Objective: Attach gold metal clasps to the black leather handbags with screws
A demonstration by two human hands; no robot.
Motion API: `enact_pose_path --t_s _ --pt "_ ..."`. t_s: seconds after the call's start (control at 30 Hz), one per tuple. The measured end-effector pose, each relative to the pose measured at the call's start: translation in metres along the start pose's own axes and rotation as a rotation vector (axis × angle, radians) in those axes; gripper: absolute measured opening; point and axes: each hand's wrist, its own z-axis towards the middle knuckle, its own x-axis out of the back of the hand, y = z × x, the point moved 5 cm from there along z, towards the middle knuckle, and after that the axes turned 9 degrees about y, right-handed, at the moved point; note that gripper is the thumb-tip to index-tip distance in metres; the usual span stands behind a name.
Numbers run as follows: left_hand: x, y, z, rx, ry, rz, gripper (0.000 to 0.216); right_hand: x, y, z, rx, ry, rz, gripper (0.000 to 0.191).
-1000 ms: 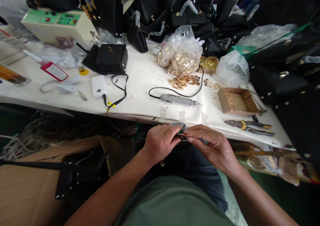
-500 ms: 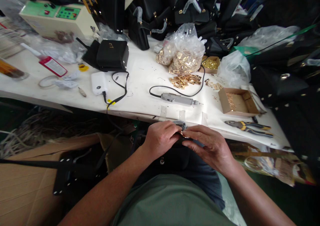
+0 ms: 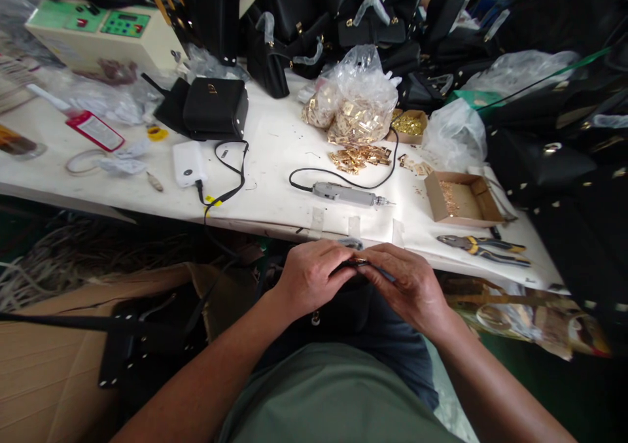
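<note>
A black bag (image 3: pixel 338 305) rests on my lap, with a small metal fitting on its front. At its upper edge, my left hand (image 3: pixel 316 274) pinches a black flap or strap between thumb and fingers. Facing it, my right hand (image 3: pixel 405 279) closes on the same black part from the other side. Between the fingertips shows a small gold metal piece (image 3: pixel 360 260), mostly hidden by the fingers. Just beyond, on the white table (image 3: pixel 275 188), lie a grey electric screwdriver (image 3: pixel 346 194) and a pair of pliers (image 3: pixel 483 247) with black and yellow handles.
Gold metal plates (image 3: pixel 360 158) lie loose before a plastic bag of more plates (image 3: pixel 360 112). A cardboard tray (image 3: pixel 473 201) holds small copper-coloured pieces. At left are a black handbag (image 3: pixel 216 106), a white power adapter (image 3: pixel 189 163), a red bottle (image 3: pixel 95 131) and a control box (image 3: pixel 108 40).
My right fingers have moved in and closed onto the black part, bringing both hands' fingertips closer together. The gold piece is now more covered. The camera view has shifted slightly.
</note>
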Motion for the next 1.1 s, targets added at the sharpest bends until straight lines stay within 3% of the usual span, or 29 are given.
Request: enact_pose_path --t_s 0.4,0.77,1.1 --pt "0.009 0.005 0.004 -0.052 0.003 -0.040 0.008 0.002 0.000 0.000 0.035 -0.026 -0.037 0.027" --pt "0.012 0.003 0.004 -0.010 0.020 -0.053 0.010 -0.005 0.009 -0.005 -0.073 0.122 0.190 0.025" --pt "0.014 0.009 0.002 0.036 0.009 -0.038 0.010 -0.002 0.002 0.004 -0.058 0.077 0.170 0.024"
